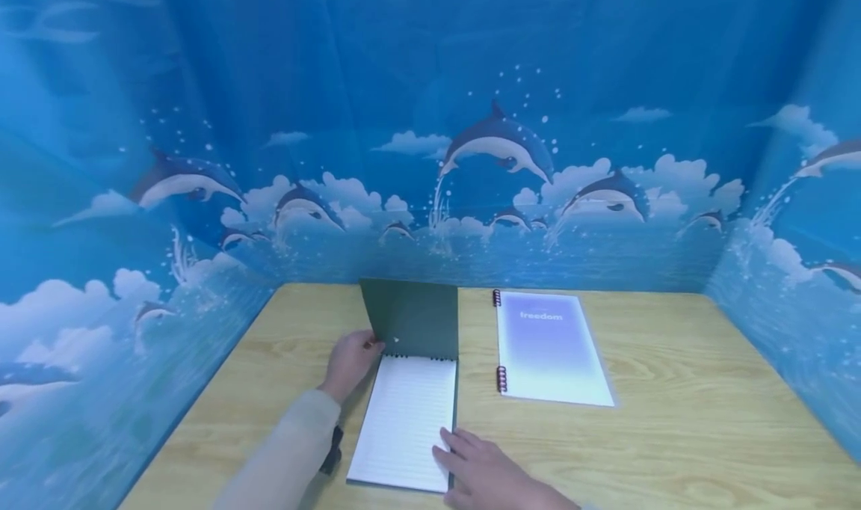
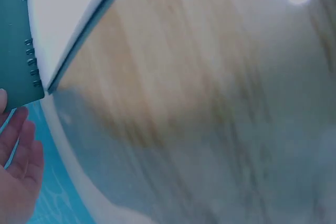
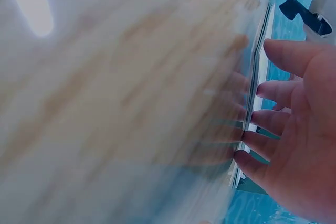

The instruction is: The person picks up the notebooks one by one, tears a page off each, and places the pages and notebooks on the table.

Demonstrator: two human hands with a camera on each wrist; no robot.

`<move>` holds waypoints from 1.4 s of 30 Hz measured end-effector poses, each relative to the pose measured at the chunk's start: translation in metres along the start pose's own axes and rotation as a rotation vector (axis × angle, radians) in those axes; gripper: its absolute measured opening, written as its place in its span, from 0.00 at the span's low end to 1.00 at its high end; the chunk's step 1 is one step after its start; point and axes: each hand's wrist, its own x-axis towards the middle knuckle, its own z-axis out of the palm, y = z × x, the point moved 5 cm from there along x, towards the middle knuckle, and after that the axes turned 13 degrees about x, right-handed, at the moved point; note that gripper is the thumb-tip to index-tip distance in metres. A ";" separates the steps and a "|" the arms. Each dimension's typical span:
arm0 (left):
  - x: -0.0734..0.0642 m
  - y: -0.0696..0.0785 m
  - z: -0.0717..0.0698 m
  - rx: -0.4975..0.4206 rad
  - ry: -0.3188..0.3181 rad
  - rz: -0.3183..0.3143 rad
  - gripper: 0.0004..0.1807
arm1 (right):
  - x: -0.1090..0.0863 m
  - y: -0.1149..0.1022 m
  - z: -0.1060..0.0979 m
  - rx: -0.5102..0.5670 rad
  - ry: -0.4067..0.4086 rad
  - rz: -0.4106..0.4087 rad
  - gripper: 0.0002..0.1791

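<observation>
A spiral notebook (image 1: 406, 420) lies on the table with its lined white page up and its dark green cover (image 1: 417, 319) raised at the far end. My left hand (image 1: 350, 364) pinches the cover's left edge near the coil; in the left wrist view the thumb lies over the green cover (image 2: 16, 40) and the fingers under it. At the lower right of the page, my right hand (image 1: 480, 469) rests with spread fingers. In the right wrist view its fingertips (image 3: 252, 142) touch the notebook's side edge.
Right of the green notebook lies a closed pale purple notebook (image 1: 548, 353) marked "freedom", its red coils on the left. A dolphin-printed blue curtain (image 1: 430, 158) surrounds the wooden table (image 1: 699, 420) at the back and sides. A dark strap piece (image 1: 332, 450) shows by the left forearm.
</observation>
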 end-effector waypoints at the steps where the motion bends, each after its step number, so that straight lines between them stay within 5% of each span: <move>1: 0.000 0.000 0.001 -0.002 0.000 0.003 0.06 | 0.000 0.000 0.000 -0.012 0.003 -0.006 0.32; 14: 0.014 0.003 0.010 -0.005 -0.010 0.006 0.05 | 0.002 -0.002 -0.001 -0.054 -0.016 0.018 0.32; 21: 0.022 0.002 0.021 0.081 -0.004 0.010 0.05 | 0.001 -0.003 0.002 -0.162 -0.002 -0.047 0.34; 27: 0.029 0.005 0.028 0.131 -0.048 -0.049 0.13 | 0.002 -0.002 -0.001 -0.190 0.008 -0.039 0.31; 34: 0.026 0.006 0.029 0.062 -0.114 -0.130 0.12 | -0.001 -0.004 -0.001 -0.137 -0.005 -0.039 0.30; 42: 0.026 0.010 0.037 0.082 -0.062 -0.162 0.13 | -0.003 -0.004 -0.003 -0.096 0.008 0.010 0.29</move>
